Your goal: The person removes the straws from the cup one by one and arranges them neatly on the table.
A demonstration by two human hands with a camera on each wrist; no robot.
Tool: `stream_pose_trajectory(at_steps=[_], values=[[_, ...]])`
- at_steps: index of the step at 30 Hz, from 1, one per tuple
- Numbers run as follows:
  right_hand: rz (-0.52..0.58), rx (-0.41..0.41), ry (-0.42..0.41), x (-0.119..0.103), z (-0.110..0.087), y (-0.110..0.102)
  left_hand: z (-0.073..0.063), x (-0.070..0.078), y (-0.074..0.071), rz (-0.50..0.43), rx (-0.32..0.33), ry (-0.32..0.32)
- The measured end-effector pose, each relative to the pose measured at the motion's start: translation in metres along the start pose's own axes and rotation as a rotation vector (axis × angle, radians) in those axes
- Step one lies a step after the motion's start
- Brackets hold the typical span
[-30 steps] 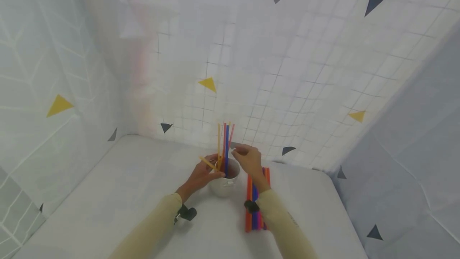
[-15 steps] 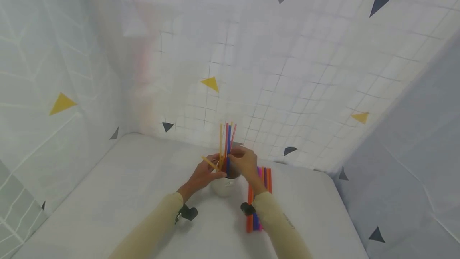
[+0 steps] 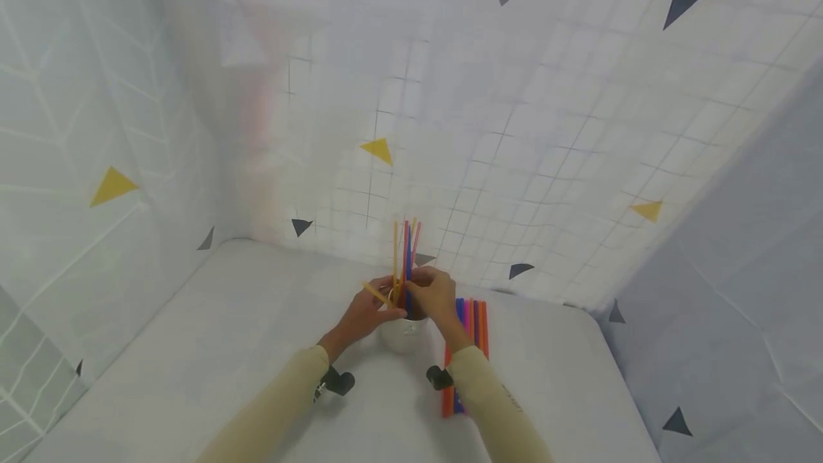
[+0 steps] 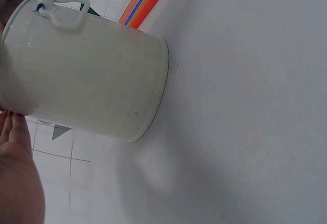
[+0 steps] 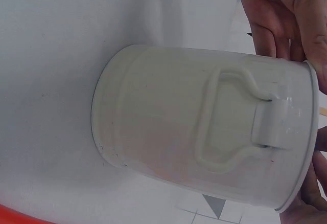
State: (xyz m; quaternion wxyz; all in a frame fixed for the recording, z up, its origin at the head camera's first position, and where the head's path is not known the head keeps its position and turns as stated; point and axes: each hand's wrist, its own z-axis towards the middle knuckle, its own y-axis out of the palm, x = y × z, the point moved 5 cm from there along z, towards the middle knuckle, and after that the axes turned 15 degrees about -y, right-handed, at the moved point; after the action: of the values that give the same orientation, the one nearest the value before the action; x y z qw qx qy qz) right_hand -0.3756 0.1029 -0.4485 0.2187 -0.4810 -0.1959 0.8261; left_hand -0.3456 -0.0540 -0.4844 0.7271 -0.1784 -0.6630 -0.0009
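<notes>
A small white metal bucket with wire side handles stands on the table. Several long straws, yellow, red and blue, rise from its mouth. My left hand grips the bucket's left rim, thumb in front and fingers behind. One yellow straw leans out low across that hand. My right hand is over the bucket's right rim, curled thumb and index finger pinching at the blue straw. The right wrist view shows the bucket side-on, with my left hand at its rim.
Right of the bucket, partly under my right forearm, lies a row of orange, blue, pink and purple straws. The white table meets patterned cloth walls at the back and sides.
My right hand has moved left and down from beside the straws to the bucket's mouth, its fingers closing at the straws. My left hand keeps its grip on the bucket.
</notes>
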Motion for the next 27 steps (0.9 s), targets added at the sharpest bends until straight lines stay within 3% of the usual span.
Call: stream_pose_trajectory(at_steps=[10, 20, 27], values=[[-0.009, 0.010, -0.017, 0.006, -0.001, 0.002, 0.000, -0.001, 0.000, 0.006, -0.006, -0.016], [0.003, 0.030, -0.052, 0.005, 0.000, 0.001, 0.000, 0.003, 0.000, 0.017, 0.009, 0.022], [0.011, 0.034, -0.021, 0.012, 0.003, -0.001, 0.004, -0.002, 0.000, 0.008, -0.004, -0.003]])
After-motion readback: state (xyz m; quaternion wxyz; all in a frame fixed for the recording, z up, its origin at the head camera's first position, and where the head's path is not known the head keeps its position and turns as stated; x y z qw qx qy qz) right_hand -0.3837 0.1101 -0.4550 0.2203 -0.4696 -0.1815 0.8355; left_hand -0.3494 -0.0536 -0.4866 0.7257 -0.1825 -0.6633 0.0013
